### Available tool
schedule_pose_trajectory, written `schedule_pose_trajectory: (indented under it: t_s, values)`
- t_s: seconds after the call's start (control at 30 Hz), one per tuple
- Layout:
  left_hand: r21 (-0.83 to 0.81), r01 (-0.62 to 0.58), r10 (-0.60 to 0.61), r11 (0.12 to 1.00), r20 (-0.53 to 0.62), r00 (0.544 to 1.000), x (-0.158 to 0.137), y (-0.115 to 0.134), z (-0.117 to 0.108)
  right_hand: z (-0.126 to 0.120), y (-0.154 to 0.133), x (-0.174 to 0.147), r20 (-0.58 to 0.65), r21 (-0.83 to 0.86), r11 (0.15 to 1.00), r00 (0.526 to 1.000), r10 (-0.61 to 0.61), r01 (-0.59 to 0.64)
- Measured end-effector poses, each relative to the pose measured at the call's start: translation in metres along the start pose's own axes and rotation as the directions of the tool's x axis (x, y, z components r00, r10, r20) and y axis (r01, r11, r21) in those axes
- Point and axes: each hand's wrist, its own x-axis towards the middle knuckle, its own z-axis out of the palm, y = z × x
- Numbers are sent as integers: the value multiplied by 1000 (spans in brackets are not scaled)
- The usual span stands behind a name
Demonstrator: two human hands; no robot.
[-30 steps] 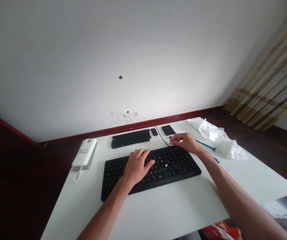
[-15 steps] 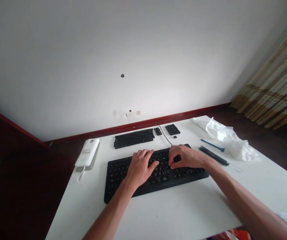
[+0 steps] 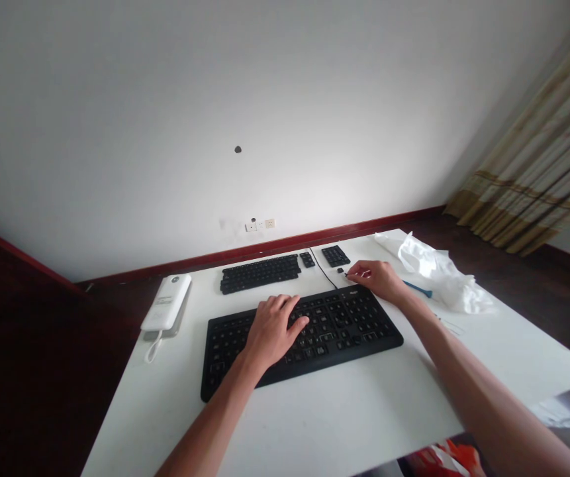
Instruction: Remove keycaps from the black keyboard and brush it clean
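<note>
A black keyboard base (image 3: 334, 351), with most of its keycaps off, lies in front of me on the white table (image 3: 344, 411). My left hand (image 3: 272, 328) rests across its middle, palm down, thumb and fingers apart. Just beyond the base's upper right edge, my right hand (image 3: 371, 277) pinches a small black keycap low over the table. A single keycap (image 3: 341, 270) lies beside those fingertips. Further back are rows of removed keycaps (image 3: 259, 271), a small group of keycaps (image 3: 307, 260) and a block of number-pad keycaps (image 3: 335, 256).
At the left stands a white power bank (image 3: 168, 305) with a strap, on a flat grey thing. A blue tool (image 3: 418, 289) and a crumpled white plastic bag (image 3: 438, 271) lie at the right. The keyboard cable (image 3: 322, 268) runs back. My right forearm partly hides a tool behind it.
My right hand has moved from the keyboard base up and away, to beside the single keycap, with a keycap in its fingers. My left hand stays on the base. The view has shifted slightly.
</note>
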Motion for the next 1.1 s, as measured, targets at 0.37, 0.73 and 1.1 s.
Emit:
schedule_pose_trajectory:
  t_s: [0.37, 0.73, 1.1]
  values:
    - [18, 0, 0, 1000, -2, 1000, 0, 0, 0, 12, 0, 6, -15, -56, 998, 999, 31, -31]
    - [14, 0, 0, 1000, 9, 1000, 0, 1, -2, 5, 0, 2, -26, -62, 994, 995, 93, -95]
    - [27, 1, -2, 1000, 11, 1000, 1, 2, -2, 12, 3, 4, -10, -75, 994, 997, 74, -74]
